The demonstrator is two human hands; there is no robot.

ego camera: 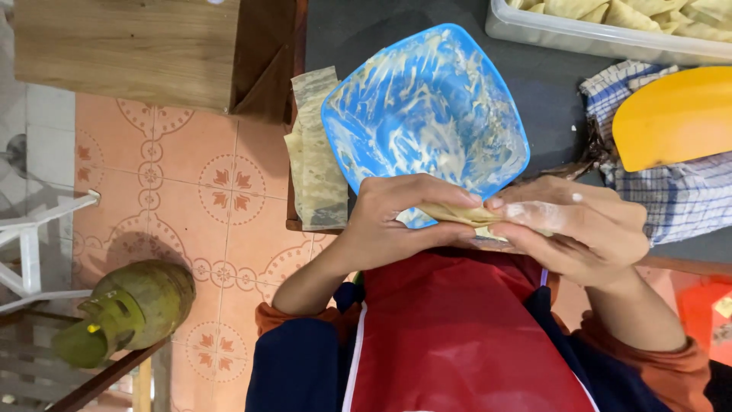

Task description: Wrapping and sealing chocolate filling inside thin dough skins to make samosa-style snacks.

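At mid-frame we pinch a thin wrapper (457, 216) between our left hand (396, 221) and right hand (587, 225); our fingers hide most of it. The smeared blue bowl (427, 107) sits just above it on the counter (549, 99).

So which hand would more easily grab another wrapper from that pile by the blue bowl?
Probably the left hand: both hands hold the folded pastry, but the wrapper pile lies on its side, farther from the right hand.
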